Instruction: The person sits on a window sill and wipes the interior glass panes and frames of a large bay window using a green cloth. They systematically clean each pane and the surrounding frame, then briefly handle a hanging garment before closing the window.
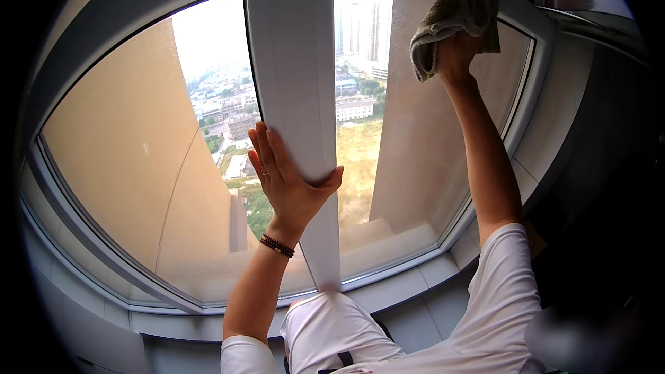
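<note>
My right hand [457,57] is raised to the upper right, gripping a folded grey-and-olive cloth [457,8]. The cloth lies over the top corner of the right window pane [415,166] and overlaps its white frame; most of my fingers are hidden by it. Lower and further left, my left hand [286,171] rests against the white window mullion [291,62], thumb spread to the right and fingers pointing up, with nothing in it. A dark beaded bracelet [277,245] circles that wrist. To the left of the mullion stands the larger left window pane [130,156].
Below the panes runs a tiled sill [400,291], with my white-clad leg [332,327] close against it. Dark surroundings fill the right side. Through the glass appear beige outer walls, grassy ground and distant high-rise buildings.
</note>
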Demonstrator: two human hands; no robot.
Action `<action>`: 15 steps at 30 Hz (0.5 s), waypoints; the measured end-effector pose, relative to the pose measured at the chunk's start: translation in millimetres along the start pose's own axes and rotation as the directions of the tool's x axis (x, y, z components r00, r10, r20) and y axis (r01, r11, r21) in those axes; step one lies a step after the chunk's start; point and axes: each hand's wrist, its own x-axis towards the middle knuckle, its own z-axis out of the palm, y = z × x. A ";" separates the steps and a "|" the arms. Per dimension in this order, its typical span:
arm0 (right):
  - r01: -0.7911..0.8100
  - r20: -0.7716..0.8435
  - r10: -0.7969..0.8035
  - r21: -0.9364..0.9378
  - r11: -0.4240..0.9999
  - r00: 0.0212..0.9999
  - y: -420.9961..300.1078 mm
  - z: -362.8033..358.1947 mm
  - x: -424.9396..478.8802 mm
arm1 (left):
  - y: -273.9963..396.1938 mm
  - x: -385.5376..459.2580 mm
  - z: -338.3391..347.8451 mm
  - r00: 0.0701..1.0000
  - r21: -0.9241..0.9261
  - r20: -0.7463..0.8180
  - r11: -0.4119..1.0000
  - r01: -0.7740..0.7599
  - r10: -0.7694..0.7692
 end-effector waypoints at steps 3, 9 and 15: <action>0.126 0.012 -0.127 0.061 0.990 0.992 -92.2 15.0 25.1 | -1.6 2.0 -0.5 1.000 -0.042 0.012 0.999 -0.010 0.010; 0.270 0.156 -0.276 0.062 0.961 0.948 -223.7 36.8 59.9 | -5.3 -5.1 -2.0 0.998 -0.139 0.042 0.989 0.041 -0.035; 0.394 0.360 -0.390 0.064 0.917 0.847 -239.6 62.6 128.9 | -3.6 -7.7 -4.7 0.996 -0.201 0.079 0.977 0.065 -0.050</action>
